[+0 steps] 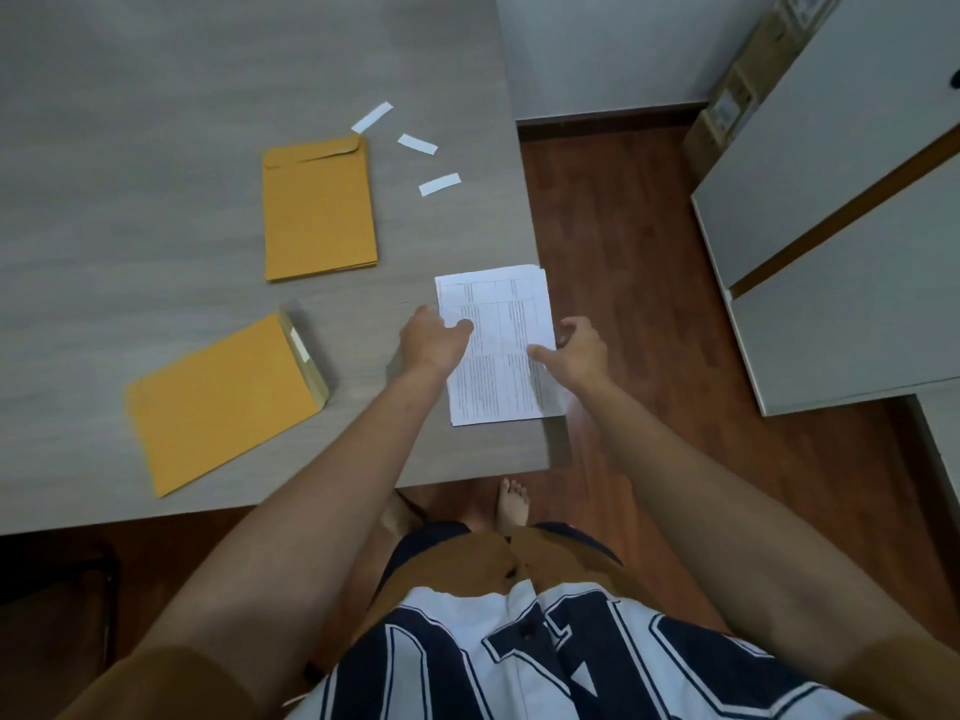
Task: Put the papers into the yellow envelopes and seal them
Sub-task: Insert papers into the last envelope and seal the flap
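The white printed sheets of paper (498,350) lie at the right edge of the pale grey wood-grain counter (156,148), close to the person, likely so both sides can be reached. The left grip (434,337) pinches the left margin with the thumb on top. The right grip (576,353) clasps the right margin, thumb on the page and fingers curled at the edge. Both forearms reach forward, nearly straight. Left of the sheets, a single flat yellow paper envelope (223,402) turns its open flap toward them — ready for loading, I judge. Farther off sit a neat stack of yellow envelopes (319,210) and three loose white paper strips (440,184) — probably peeled seal liners.
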### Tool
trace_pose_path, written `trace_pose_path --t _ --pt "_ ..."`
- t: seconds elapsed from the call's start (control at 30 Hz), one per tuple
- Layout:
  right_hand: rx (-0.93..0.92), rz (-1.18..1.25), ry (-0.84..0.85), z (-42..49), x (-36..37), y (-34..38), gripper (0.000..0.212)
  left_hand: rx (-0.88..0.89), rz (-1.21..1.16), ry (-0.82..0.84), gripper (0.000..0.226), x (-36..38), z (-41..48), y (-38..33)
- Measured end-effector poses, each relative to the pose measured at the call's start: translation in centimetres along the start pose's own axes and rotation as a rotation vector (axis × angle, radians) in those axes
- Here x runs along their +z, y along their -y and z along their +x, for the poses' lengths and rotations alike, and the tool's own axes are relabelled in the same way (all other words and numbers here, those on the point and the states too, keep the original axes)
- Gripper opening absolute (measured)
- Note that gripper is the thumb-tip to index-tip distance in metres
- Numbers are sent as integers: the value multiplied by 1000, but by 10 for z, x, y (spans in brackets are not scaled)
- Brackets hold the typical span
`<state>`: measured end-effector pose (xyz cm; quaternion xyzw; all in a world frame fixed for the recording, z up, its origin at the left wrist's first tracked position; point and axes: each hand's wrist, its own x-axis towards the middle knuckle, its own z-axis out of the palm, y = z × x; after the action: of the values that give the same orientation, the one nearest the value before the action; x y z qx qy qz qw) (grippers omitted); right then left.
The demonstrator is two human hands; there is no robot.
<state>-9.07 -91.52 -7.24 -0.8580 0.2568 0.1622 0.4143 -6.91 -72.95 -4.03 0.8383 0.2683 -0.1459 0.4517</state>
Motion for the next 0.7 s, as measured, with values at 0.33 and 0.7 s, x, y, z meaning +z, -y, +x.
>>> trace_pose_path --t 0.33,0.7 --pt "135 169 92 4 -26 -13 23 61 69 74 21 30 -11 -19" --pt "-23 295 220 -1 -38 16 27 92 52 125 72 22 10 -2"
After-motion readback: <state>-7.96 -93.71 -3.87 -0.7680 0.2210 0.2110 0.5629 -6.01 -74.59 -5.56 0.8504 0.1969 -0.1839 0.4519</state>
